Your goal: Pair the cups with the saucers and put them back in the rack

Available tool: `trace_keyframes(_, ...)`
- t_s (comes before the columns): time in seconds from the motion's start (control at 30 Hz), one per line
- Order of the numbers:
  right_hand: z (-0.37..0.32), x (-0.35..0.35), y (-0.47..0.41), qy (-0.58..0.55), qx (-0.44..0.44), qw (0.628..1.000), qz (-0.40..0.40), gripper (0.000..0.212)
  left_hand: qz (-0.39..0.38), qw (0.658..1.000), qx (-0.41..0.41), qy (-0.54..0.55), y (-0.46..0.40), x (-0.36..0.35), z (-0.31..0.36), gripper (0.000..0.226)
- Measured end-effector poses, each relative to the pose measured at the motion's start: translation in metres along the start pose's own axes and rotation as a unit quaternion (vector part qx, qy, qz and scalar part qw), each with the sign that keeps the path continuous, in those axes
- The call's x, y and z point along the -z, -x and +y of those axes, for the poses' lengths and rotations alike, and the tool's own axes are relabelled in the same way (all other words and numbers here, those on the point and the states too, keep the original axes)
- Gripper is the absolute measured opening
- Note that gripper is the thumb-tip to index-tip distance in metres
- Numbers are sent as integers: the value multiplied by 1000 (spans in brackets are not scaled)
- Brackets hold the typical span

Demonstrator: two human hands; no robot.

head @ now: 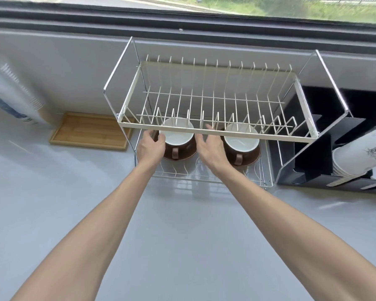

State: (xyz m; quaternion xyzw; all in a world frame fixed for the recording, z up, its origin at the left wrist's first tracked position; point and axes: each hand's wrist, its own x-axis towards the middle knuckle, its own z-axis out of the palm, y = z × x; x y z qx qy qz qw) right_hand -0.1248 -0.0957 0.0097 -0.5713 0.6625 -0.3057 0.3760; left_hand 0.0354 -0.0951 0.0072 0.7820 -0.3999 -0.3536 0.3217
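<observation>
Two brown cups with white insides stand on brown saucers on the lower shelf of a two-tier wire rack (pixel 217 132). The left cup (pixel 178 146) sits on its saucer (pixel 188 156), handle facing me. The right cup (pixel 241 146) sits on its saucer (pixel 253 159) likewise. My left hand (pixel 150 146) curls round the left side of the left cup and saucer. My right hand (pixel 211 147) reaches in between the two cups, fingers fairly straight beside the left cup's right side; its fingertips are partly behind the upper shelf's front bar. The upper shelf holds nothing.
A wooden tray (pixel 91 131) lies left of the rack on the grey counter (pixel 182 235). A black holder (pixel 326 148) with stacked paper cups (pixel 356 157) stands to the right. More stacked cups (pixel 11 94) are at far left. A window runs behind.
</observation>
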Motion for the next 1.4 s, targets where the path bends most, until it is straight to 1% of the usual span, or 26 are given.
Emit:
trace_keyframes(0.13,-5,-19,-18,-58,-86,994,-24,67,-44,998,27,35,-16,-4,-5,53)
trace_keyframes(0.2,-2,-25,-24,-70,-123,989,-27,74,-53,995,43,71,-21,-6,-10,54)
trace_keyframes(0.27,3,-29,-27,-78,-145,986,-19,75,-59,993,51,92,-23,-9,-14,53)
trace_keyframes(0.33,6,-32,-28,-79,-144,986,-12,71,-66,991,57,99,-24,-9,-17,58)
trace_keyframes(0.4,8,-33,-29,-80,-137,987,-16,63,-68,991,58,104,-24,-9,-18,64)
trace_keyframes(0.57,7,-37,-28,-71,-146,986,-26,50,-71,989,54,118,-26,-8,-23,68)
trace_keyframes(0.67,8,-34,-24,-79,-138,987,-21,45,-72,988,53,123,-21,-10,-22,63)
trace_keyframes(0.8,9,-31,-20,-83,-136,987,-24,45,-67,989,39,124,-14,-12,-20,47)
trace_keyframes(0.9,11,-30,-19,-85,-130,988,-19,42,-62,993,22,94,-13,-15,-20,40)
trace_keyframes(1.0,12,-29,-19,-95,-127,987,-17,40,-61,994,19,92,-15,-18,-22,41)
trace_keyframes(1.13,13,-29,-19,-94,-125,987,-20,42,-68,992,29,100,-15,-18,-21,42)
trace_keyframes(1.2,11,-25,-17,-87,-124,988,-26,42,-77,993,31,89,-15,-17,-20,47)
trace_keyframes(1.3,8,-17,-13,-58,-118,991,-34,43,-85,996,22,20,-14,-10,-20,59)
trace_keyframes(1.4,9,-9,-9,-24,-115,992,-40,46,-107,993,-3,-51,-10,-1,-18,58)
